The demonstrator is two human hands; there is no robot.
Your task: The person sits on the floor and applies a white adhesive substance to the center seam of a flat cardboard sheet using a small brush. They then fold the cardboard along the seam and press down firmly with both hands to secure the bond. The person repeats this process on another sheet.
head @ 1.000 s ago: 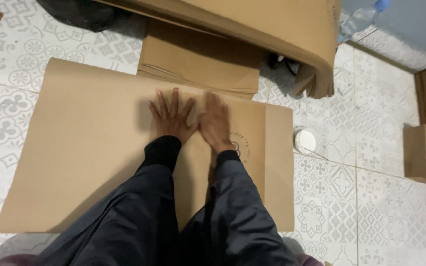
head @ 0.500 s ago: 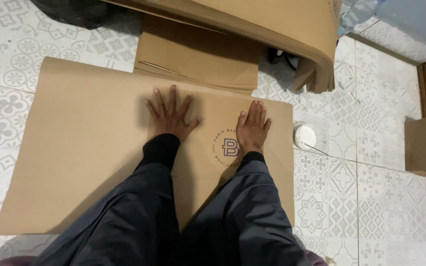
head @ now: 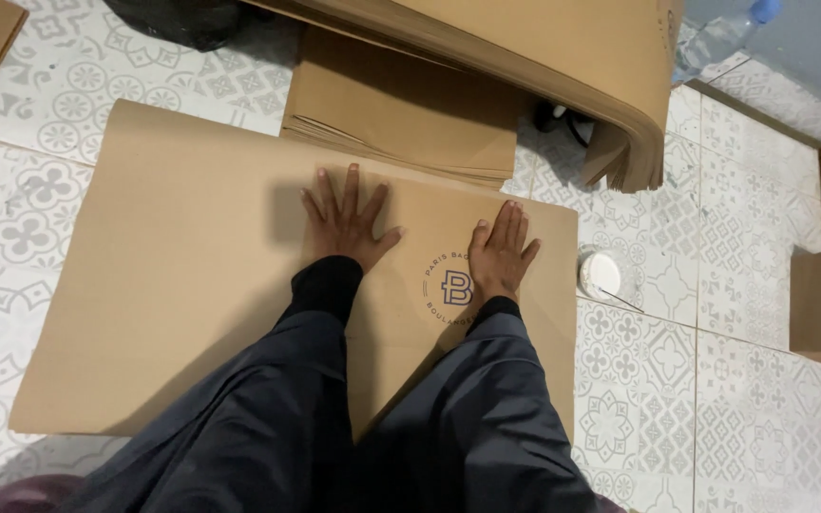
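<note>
Brown cardboard sheet (head: 173, 285) flat on tiled floor (head: 715, 313), left hand (head: 346, 220) and right hand (head: 503, 255) pressed on it, fingers spread, holding nothing, small white tape roll (head: 601, 274) just beside the sheet

Both hands, left hand (head: 346, 217) and right hand (head: 501, 252), press flat, apart, on the cardboard sheet (head: 163, 256).

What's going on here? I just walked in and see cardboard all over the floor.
A person presses both palms flat on a big brown sheet lying on the tiled floor. The left hand has its fingers spread near the sheet's middle; the right hand rests beside a round printed logo. More sheets are stacked beyond, and a small white disc lies to the right.
</note>
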